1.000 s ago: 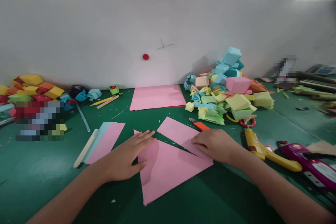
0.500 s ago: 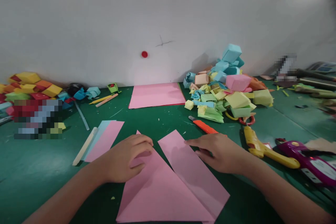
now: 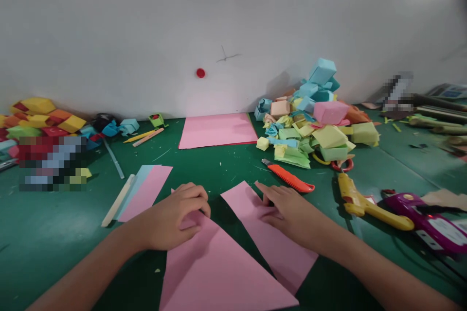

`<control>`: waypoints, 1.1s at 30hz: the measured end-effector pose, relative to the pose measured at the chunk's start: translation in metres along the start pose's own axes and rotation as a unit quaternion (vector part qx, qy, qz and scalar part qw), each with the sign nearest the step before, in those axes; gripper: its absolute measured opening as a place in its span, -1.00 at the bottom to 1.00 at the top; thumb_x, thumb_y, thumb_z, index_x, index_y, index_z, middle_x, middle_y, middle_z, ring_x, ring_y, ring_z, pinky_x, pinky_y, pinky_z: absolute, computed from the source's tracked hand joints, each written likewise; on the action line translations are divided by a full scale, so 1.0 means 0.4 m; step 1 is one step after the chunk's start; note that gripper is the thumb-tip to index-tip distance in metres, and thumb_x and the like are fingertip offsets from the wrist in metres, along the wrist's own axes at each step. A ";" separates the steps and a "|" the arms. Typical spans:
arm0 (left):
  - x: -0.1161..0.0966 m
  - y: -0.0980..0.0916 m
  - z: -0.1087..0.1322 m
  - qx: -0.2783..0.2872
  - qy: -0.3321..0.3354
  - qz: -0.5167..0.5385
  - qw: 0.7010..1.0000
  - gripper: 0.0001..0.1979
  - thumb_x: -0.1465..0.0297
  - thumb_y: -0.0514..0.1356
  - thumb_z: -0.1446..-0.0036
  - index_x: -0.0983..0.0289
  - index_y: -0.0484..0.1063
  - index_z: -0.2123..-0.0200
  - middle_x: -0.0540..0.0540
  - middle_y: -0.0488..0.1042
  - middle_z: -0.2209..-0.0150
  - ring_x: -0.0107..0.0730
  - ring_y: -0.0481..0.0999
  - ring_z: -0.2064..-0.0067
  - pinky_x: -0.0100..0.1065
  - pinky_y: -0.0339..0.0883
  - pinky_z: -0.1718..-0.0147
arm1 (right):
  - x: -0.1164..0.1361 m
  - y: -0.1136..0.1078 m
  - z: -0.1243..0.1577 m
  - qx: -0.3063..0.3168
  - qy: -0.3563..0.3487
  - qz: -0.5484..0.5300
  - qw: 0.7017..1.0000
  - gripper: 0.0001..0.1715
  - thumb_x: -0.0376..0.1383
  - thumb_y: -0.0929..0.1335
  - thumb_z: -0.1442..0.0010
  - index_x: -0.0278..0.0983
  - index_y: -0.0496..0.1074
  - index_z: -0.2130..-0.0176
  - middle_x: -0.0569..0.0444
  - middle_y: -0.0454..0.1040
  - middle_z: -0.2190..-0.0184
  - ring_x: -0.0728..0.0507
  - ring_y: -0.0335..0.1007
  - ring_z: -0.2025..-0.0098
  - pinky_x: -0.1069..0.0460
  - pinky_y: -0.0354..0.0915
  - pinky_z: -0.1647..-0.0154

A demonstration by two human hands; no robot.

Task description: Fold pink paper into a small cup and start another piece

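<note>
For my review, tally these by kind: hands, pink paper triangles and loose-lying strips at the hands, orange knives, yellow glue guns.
Left hand and right hand: 2
Pink triangle: 1
Pink strip: 1
Orange knife: 1
Yellow glue gun: 1
Total: 6

At lower center of the frame, over a green surface, holding the top of a triangular pink sheet with the left hand. Just right of there, gripping a pink strip near its upper end with the right hand. Right of center, near the right hand, an orange cutter. Farther right, a yellow glue gun. At upper right of center, a heap of folded paper; at center, flat pink paper.
</note>
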State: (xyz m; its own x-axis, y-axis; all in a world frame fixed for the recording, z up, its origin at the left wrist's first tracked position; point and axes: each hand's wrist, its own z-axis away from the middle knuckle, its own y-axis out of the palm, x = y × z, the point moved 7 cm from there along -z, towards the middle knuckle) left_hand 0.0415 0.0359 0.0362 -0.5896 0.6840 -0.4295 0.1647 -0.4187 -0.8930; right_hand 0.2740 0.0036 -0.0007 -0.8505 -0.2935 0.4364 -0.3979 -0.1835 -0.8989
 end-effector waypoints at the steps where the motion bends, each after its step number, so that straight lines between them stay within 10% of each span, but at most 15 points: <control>1: -0.002 -0.003 0.002 -0.002 -0.001 0.007 1.000 -0.79 0.51 0.15 -0.11 0.15 0.43 0.19 0.06 0.40 0.06 -0.21 0.40 -0.02 -0.24 0.30 -0.02 | -0.004 -0.001 -0.003 0.000 0.005 -0.019 1.000 -0.25 -0.25 0.34 -0.27 -0.30 0.15 -0.38 -0.11 0.53 0.09 -0.29 0.41 0.03 -0.20 0.31 -0.04; 5: 0.001 -0.007 0.009 -0.006 -0.008 0.031 0.999 -0.79 0.49 0.17 -0.12 0.14 0.45 0.17 0.07 0.40 0.00 -0.21 0.41 -0.06 -0.27 0.32 -0.03 | -0.006 -0.050 -0.007 -0.056 -0.006 -0.139 0.989 -0.43 -0.31 0.30 -0.27 -0.17 0.32 -0.25 0.02 0.52 0.17 -0.16 0.45 0.17 -0.04 0.38 0.13; 11: 0.014 0.003 0.007 -0.009 -0.008 0.047 0.999 -0.78 0.50 0.17 -0.11 0.15 0.46 0.17 0.06 0.43 -0.01 -0.22 0.43 -0.07 -0.30 0.32 -0.04 | -0.034 -0.198 0.060 -0.360 -0.032 -0.208 0.909 -0.40 -0.22 0.33 -0.29 -0.12 0.20 -0.28 -0.04 0.37 0.09 -0.22 0.41 0.04 -0.12 0.37 0.00; 18: 0.011 -0.004 0.001 -0.006 -0.034 0.083 0.996 -0.86 0.42 0.13 -0.21 0.17 0.46 0.20 0.02 0.50 0.16 -0.29 0.48 0.07 -0.37 0.33 0.10 | -0.048 -0.219 0.071 -0.445 -0.131 -0.277 0.841 -0.24 -0.31 0.45 -0.21 0.04 0.21 -0.30 0.07 0.33 0.13 -0.17 0.35 0.03 -0.17 0.35 -0.12; 25: 0.050 -0.028 0.007 -0.068 -0.085 0.190 0.976 -0.86 0.31 0.15 -0.24 0.18 0.48 0.19 0.03 0.53 0.17 -0.30 0.52 0.16 -0.39 0.36 0.20 | -0.112 -0.239 0.057 -0.420 -0.074 -0.294 0.855 -0.32 -0.22 0.47 -0.20 -0.03 0.30 -0.26 0.04 0.37 0.07 -0.18 0.36 -0.01 -0.15 0.35 -0.11; 33: 0.162 -0.045 0.010 -0.245 -0.165 0.199 0.935 -0.65 0.24 0.13 -0.20 0.17 0.48 -0.02 0.13 0.55 0.10 -0.17 0.56 0.10 -0.29 0.44 0.19 | -0.197 -0.194 0.010 -0.178 0.022 -0.216 0.960 -0.47 -0.10 0.41 -0.21 -0.13 0.43 -0.15 -0.02 0.52 0.07 -0.23 0.48 0.04 -0.10 0.42 0.07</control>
State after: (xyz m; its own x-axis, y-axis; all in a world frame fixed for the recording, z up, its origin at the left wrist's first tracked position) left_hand -0.0031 0.0854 0.0252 -0.6028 0.2771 -0.7482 0.7173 -0.2223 -0.6603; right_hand 0.3734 0.0373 0.0350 -0.5909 -0.2205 0.7760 -0.8019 0.0550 -0.5949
